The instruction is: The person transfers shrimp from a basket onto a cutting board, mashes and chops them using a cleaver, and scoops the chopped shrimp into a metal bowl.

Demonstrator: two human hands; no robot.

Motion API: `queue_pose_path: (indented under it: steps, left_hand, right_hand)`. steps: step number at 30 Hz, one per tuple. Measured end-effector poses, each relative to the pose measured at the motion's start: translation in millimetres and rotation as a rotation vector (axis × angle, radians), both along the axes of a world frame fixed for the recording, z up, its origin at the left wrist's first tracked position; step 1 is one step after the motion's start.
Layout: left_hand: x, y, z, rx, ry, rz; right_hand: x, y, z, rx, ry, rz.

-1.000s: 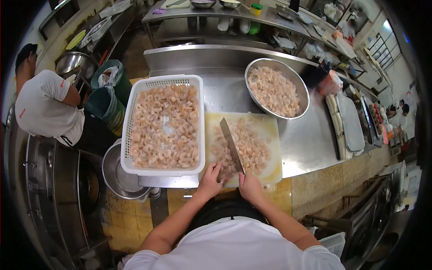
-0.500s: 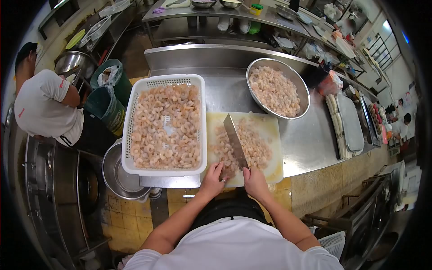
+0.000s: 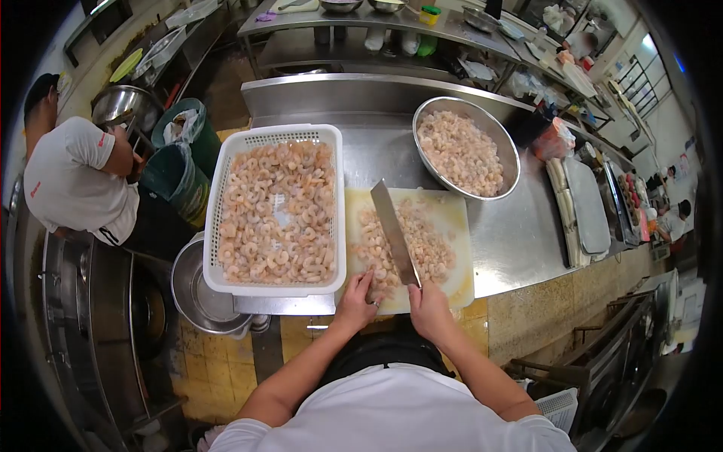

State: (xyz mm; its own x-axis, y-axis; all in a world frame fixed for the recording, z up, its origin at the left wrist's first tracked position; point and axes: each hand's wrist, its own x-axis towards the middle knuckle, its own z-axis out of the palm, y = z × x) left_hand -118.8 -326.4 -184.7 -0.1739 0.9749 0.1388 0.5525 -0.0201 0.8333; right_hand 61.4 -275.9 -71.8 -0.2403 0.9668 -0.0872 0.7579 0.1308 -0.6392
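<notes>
My right hand [image 3: 432, 310] is closed around the handle of a cleaver [image 3: 394, 233]. Its broad blade slants up and left over chopped shrimp [image 3: 429, 241] on a pale cutting board [image 3: 461, 282]. At the board's front left corner, my left hand [image 3: 354, 305] has thumb and fingers apart, the fingertips against the near edge of the shrimp. Left of the board, a white perforated basket [image 3: 340, 203] holds whole peeled shrimp [image 3: 279, 248]. Behind the board to the right, a steel bowl [image 3: 514, 162] contains more shrimp pieces [image 3: 461, 151].
A steel pot [image 3: 188, 282] sits below the basket's left side. Green bins [image 3: 177, 181] and a person in a white shirt [image 3: 83, 173] are at the left. Trays [image 3: 586, 207] lie at the counter's right end. A raised steel ledge [image 3: 324, 90] borders the back.
The cleaver has swung slightly left at its tip, its handle shifting a little right with my right hand. My left hand has barely moved. The person at left has raised a forearm.
</notes>
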Motion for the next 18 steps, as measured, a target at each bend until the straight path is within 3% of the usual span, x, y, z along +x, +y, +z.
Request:
queue_pose_path:
  steps: [5,10,13,16,18]
  left_hand:
    - [0,0,4,-0.043,-0.01,-0.02]
    - [4,3,-4,-0.034,0.001,-0.008]
    - [6,4,1,0.018,0.055,-0.025]
    - [8,4,13,0.003,0.035,-0.043]
    - [8,4,18,-0.019,0.045,-0.078]
  right_hand:
    - [-2,9,-32,-0.079,-0.048,0.013]
    - [18,-1,27,-0.11,0.021,-0.102]
    - [26,-19,31,-0.115,-0.023,-0.132]
    - [39,-14,-41,-0.102,-0.121,-0.111]
    - [36,-2,-31,-0.105,-0.069,-0.105]
